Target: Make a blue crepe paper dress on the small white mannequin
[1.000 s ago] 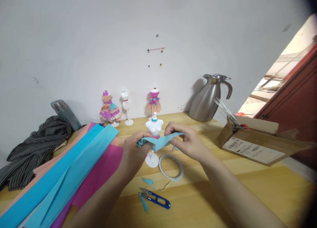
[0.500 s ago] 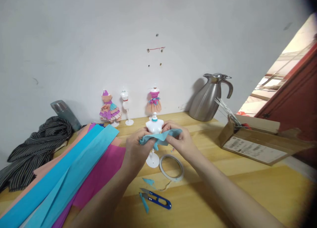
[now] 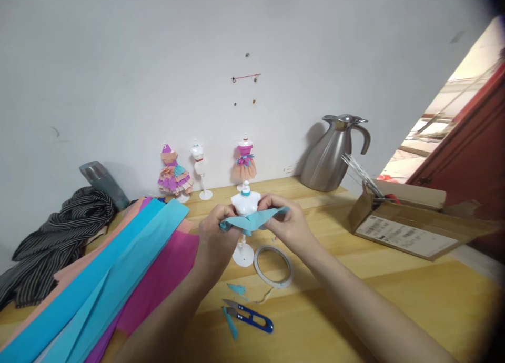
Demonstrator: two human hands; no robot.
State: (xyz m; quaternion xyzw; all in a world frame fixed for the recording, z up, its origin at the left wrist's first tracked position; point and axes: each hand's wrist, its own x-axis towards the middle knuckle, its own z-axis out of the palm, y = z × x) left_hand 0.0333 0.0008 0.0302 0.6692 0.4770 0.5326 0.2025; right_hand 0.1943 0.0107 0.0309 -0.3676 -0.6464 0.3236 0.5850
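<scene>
A small white mannequin (image 3: pixel 246 202) with a blue band at its neck stands upright on a round base in front of me. Across its front, below the bust, a strip of light blue crepe paper (image 3: pixel 252 220) is stretched between my hands. My left hand (image 3: pixel 218 234) pinches the strip's left end beside the mannequin. At the other end, my right hand (image 3: pixel 286 222) grips the paper between thumb and fingers. A roll of tape (image 3: pixel 273 266) lies just right of the base. Nearer me are blue-handled thread snips (image 3: pixel 252 318) and small blue paper scraps (image 3: pixel 236 289).
Long crepe paper sheets (image 3: pixel 98 284) and a striped cloth (image 3: pixel 63 237) cover the left side, with a bottle (image 3: pixel 104 184) behind. Dressed mannequins (image 3: pixel 245 163) and a bare one (image 3: pixel 198 165) line the wall. A steel jug (image 3: pixel 329 155) and an open cardboard box (image 3: pixel 410 229) stand right.
The paper strip's middle has dropped slightly and now folds into a shallow V against the mannequin. Both hands keep their hold, with only small shifts. The view has moved a little.
</scene>
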